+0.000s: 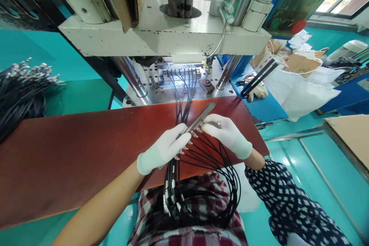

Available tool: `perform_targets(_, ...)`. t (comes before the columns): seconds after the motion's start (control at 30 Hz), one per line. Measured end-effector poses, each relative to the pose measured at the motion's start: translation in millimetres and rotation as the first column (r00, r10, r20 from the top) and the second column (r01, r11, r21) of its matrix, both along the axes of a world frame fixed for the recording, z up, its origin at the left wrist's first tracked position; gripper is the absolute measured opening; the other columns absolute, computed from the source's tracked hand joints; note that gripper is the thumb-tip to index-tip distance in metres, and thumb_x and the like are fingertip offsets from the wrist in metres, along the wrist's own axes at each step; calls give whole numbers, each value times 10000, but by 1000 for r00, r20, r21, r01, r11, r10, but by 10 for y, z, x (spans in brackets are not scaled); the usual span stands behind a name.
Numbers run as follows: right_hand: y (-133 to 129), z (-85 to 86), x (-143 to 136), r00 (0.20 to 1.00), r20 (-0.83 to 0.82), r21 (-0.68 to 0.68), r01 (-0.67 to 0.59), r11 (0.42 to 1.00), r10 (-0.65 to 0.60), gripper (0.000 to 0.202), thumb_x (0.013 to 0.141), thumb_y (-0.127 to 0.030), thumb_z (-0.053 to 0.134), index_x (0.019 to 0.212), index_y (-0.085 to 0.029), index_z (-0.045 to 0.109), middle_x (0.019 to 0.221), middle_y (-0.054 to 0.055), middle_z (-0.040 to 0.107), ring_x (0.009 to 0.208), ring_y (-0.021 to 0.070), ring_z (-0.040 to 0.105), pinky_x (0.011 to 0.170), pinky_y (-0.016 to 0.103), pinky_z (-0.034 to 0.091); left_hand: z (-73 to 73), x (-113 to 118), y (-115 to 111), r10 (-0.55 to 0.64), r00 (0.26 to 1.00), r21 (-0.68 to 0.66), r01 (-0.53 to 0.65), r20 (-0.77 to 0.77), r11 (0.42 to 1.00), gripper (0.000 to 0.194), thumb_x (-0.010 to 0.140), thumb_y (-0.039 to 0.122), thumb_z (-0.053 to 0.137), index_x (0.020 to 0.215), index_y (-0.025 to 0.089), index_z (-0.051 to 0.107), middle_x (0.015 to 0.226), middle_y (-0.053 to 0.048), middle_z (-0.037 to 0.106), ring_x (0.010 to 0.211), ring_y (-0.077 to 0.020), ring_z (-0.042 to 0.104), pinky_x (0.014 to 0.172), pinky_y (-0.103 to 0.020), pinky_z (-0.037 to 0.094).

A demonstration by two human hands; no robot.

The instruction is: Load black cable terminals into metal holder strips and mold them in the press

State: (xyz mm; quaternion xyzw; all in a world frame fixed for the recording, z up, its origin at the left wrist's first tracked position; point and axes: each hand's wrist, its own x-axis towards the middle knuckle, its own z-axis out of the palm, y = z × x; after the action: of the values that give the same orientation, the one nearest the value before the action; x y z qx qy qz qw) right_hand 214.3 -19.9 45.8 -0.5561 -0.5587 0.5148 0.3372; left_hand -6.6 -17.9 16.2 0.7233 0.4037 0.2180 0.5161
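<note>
My left hand [166, 147], in a white glove, grips the lower end of a narrow metal bar [205, 113] held at a slant above the red-brown table. Several black cables [206, 153] hang by their metal connectors from the bar's near edge and loop down towards my lap. My right hand [225, 130], gloved too, has thumb and fingers closed at the bar's upper part on a cable end, mostly hidden by the fingertips. More black cables with pale ends [170, 196] lie across my lap.
Beyond the table stands a press with a white plate [173, 42]. On its bed, a metal mould [180, 75] holds a row of cables [184, 100] running towards me. A cable bundle [23, 92] lies left. A blue side table [266, 103] with tools and a white sack [302, 88] are right.
</note>
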Motion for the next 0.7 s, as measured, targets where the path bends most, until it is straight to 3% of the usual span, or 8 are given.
perform_targets(0.1, -49, 21, 240, 993, 118, 52, -11, 999, 5, 402, 737, -409, 752, 1061, -183, 677, 927, 31, 670, 822, 155, 597, 762, 300, 459, 20, 8, -17, 18, 997, -105, -10, 75, 994, 387, 986, 540, 393, 832, 189, 439, 699, 46, 430, 611, -96, 411, 574, -239, 377)
perform_targets(0.2, -113, 27, 468, 992, 129, 77, -9, 997, -1, 434, 716, -418, 781, 1067, -188, 671, 915, 36, 654, 749, 133, 566, 689, 284, 447, 58, 10, -28, 57, 990, -173, -35, 129, 984, 398, 979, 548, 405, 823, 184, 443, 726, 34, 444, 618, -94, 420, 568, -232, 398)
perform_targets(0.4, -206, -117, 705, 958, -288, -70, -33, 997, 11, 366, 706, -445, 816, 888, -197, 618, 912, 51, 663, 634, 95, 553, 513, 216, 411, -15, -11, -2, 90, 964, -245, -27, 251, 969, 369, 973, 529, 436, 881, 175, 484, 755, 13, 468, 605, -89, 412, 522, -215, 396)
perform_targets(0.5, -227, -156, 716, 937, -349, -111, -61, 992, 18, 353, 771, -485, 770, 825, -171, 617, 927, 87, 692, 634, 91, 572, 504, 197, 405, -65, -19, 15, 104, 954, -269, -25, 281, 963, 353, 980, 514, 433, 951, 170, 510, 775, 5, 479, 602, -85, 419, 509, -208, 395)
perform_targets(0.7, -193, -151, 641, 882, -471, -119, -102, 988, 34, 465, 767, -588, 735, 956, -167, 678, 832, 74, 700, 494, 58, 458, 417, 194, 262, -54, -20, 19, 93, 950, -284, -4, 298, 959, 349, 982, 509, 434, 922, 172, 502, 767, 14, 473, 598, -77, 413, 511, -199, 385)
